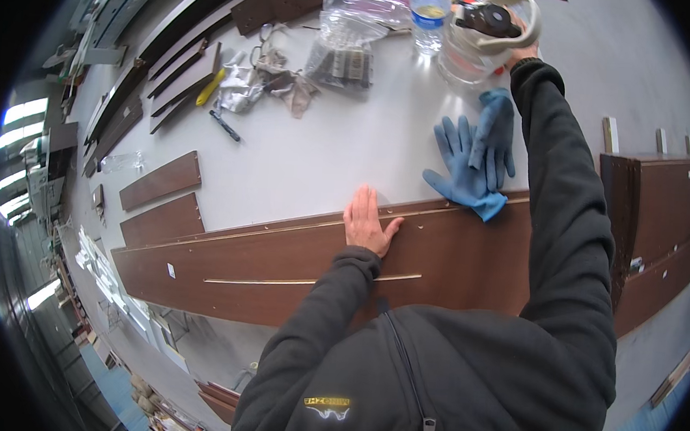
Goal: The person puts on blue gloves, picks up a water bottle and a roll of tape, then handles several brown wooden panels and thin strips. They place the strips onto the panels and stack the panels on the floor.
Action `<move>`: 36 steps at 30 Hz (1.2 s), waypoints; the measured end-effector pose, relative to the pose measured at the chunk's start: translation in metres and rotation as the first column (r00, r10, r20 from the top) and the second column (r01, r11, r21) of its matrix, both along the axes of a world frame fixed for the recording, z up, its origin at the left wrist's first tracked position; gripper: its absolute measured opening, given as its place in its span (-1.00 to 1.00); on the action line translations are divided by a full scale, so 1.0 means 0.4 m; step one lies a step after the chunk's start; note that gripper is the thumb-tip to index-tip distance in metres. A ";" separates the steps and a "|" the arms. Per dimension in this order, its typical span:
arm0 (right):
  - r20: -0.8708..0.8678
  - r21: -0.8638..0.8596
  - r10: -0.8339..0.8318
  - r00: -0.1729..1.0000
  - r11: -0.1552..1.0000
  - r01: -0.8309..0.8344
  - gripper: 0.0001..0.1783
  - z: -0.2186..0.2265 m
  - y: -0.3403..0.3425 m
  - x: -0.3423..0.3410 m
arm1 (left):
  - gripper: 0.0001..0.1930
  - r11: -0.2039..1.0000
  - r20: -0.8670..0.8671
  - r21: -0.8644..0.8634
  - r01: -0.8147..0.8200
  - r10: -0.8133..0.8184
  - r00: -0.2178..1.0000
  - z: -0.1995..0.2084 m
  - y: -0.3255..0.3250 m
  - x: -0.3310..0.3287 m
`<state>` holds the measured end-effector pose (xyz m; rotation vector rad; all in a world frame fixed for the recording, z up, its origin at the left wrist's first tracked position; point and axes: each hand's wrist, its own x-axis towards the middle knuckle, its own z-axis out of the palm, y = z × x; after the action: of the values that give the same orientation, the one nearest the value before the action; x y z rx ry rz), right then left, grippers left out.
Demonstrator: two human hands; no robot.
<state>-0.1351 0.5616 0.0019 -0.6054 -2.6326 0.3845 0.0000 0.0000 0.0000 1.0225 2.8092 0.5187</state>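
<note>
Brown panel (295,252) lies under the flattened left hand (368,223), right hand (526,51) beyond it, grip unclear.

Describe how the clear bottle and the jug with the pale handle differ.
The bottle is slim; the jug is wider. The bottle has a blue label and no handle; the jug has a large pale handle. The right hand is at the jug, its grip mostly hidden, while no hand is at the bottle. Both are see-through.
</note>
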 end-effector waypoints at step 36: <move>0.037 -0.458 -0.089 0.995 0.884 0.095 -0.84 0.485 -0.666 0.645 | -0.25 0.836 0.124 0.548 0.028 -0.115 0.986 0.134 0.111 0.078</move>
<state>0.1229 0.2952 0.1959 -0.8776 -2.5177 0.9949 0.0313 0.0446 0.0535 1.1031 2.5177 1.3829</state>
